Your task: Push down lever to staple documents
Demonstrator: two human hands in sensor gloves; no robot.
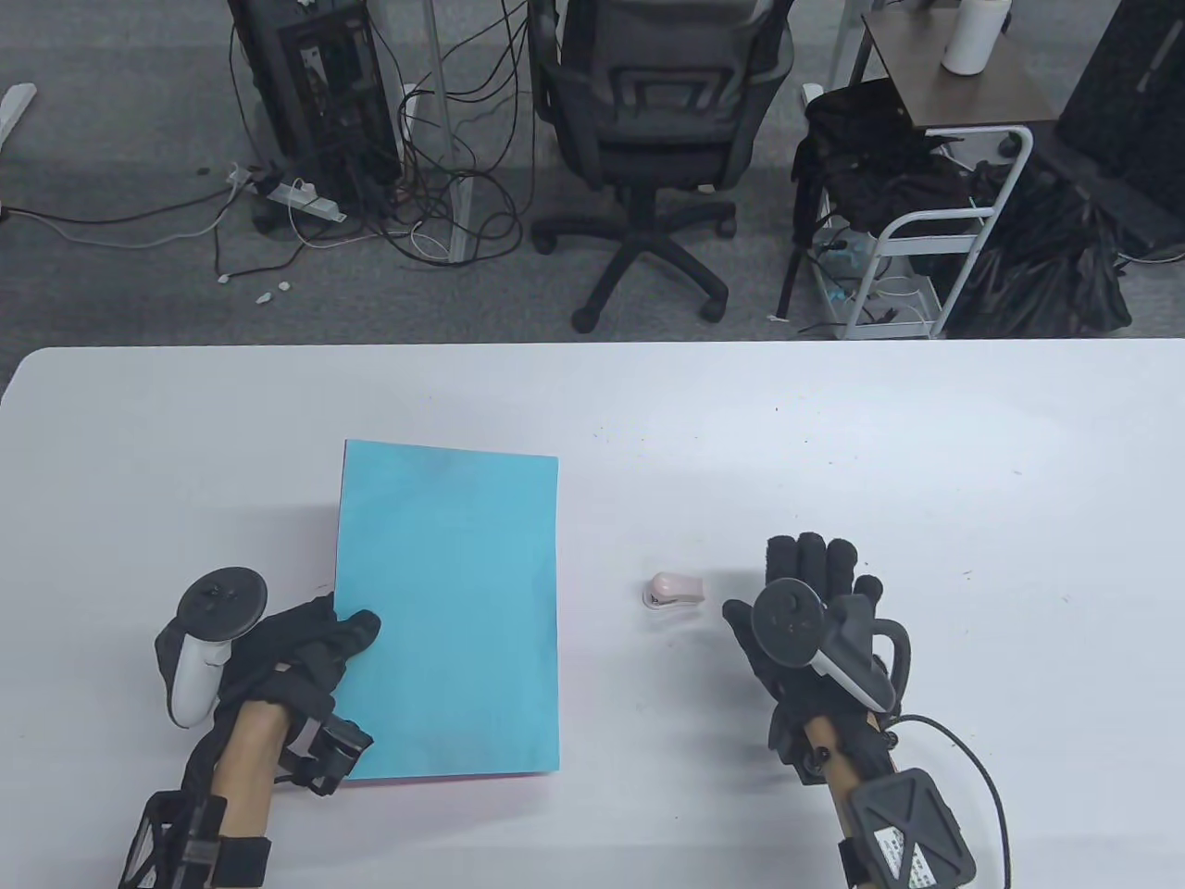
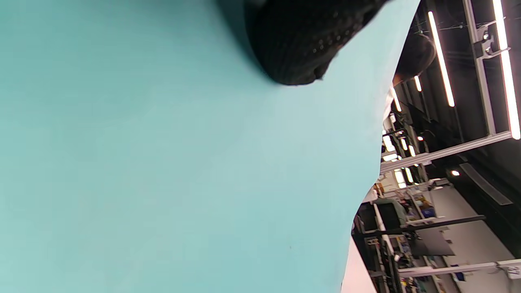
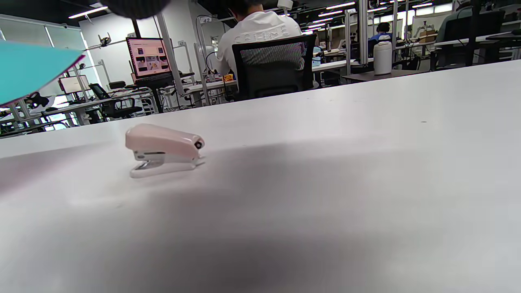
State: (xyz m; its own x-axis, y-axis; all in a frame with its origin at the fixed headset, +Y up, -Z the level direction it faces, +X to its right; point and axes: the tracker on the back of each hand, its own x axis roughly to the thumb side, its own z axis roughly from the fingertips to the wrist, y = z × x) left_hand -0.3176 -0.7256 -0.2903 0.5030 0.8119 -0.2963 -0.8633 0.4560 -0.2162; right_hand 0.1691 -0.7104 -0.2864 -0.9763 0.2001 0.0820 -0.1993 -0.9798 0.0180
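Observation:
A stack of sheets with a light blue one on top (image 1: 449, 611) lies left of the table's middle; a pink sheet shows at its left and lower edges. My left hand (image 1: 356, 634) holds its left edge, thumb on top. The left wrist view is filled by the blue sheet (image 2: 163, 162) with a gloved finger (image 2: 301, 40) on it. A small pink stapler (image 1: 673, 591) stands on the table between the sheets and my right hand (image 1: 810, 574), which is open with fingers stretched out, a little to the stapler's right and not touching it. The right wrist view shows the stapler (image 3: 165, 149) and a raised blue corner (image 3: 32, 69).
The white table (image 1: 879, 444) spreads wide around the hands. Beyond its far edge stand an office chair (image 1: 648, 120), a computer tower with cables (image 1: 315, 83) and a white cart (image 1: 935, 231). A cable runs from my right wrist (image 1: 981, 769).

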